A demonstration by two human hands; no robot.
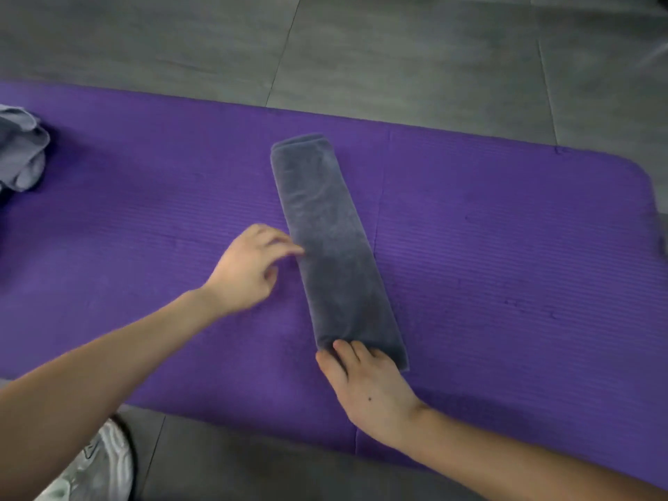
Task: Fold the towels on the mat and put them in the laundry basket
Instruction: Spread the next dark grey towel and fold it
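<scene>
Right hand lies flat, fingers pressing the near end of a gray towel, no pinch visible. Left hand loosely open, fingertips at the towel's left edge, holding nothing. Towel folded into 1 long strip on the purple mat. Crumpled gray cloth at the mat's far left. Shoe on the floor.

Indoor room: grey tiled floor under a purple mat.
</scene>
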